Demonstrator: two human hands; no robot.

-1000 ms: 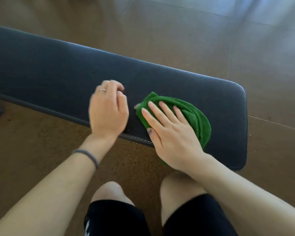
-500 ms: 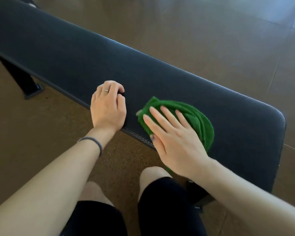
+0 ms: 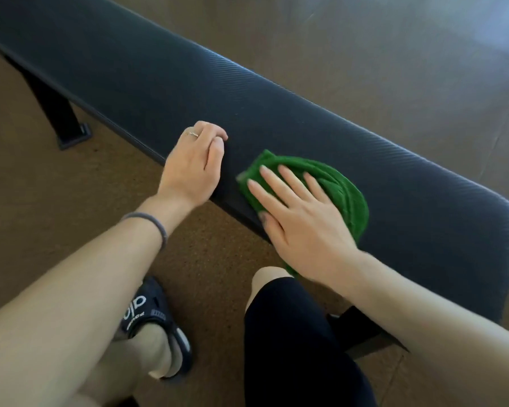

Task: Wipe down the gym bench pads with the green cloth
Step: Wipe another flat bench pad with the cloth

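A long dark bench pad [image 3: 165,83] with a ribbed surface runs from the upper left to the right edge. A bunched green cloth [image 3: 340,190] lies on its near part, close to the right end. My right hand [image 3: 299,214] rests flat on the cloth with fingers spread, pressing it to the pad. My left hand [image 3: 196,165] sits just left of the cloth on the pad's near edge, fingers curled under, holding nothing. A ring and a wrist band show on that arm.
The brown floor [image 3: 41,186] surrounds the bench. A black bench leg [image 3: 61,118] stands at the left, and another foot [image 3: 362,333] shows under the right end. My knee in black shorts [image 3: 288,324] and a sandalled foot [image 3: 156,321] are close below the pad.
The view has swung so the bench runs more diagonally and its left leg shows. Both hands have kept their places on the pad, and the cloth stays under my right hand.
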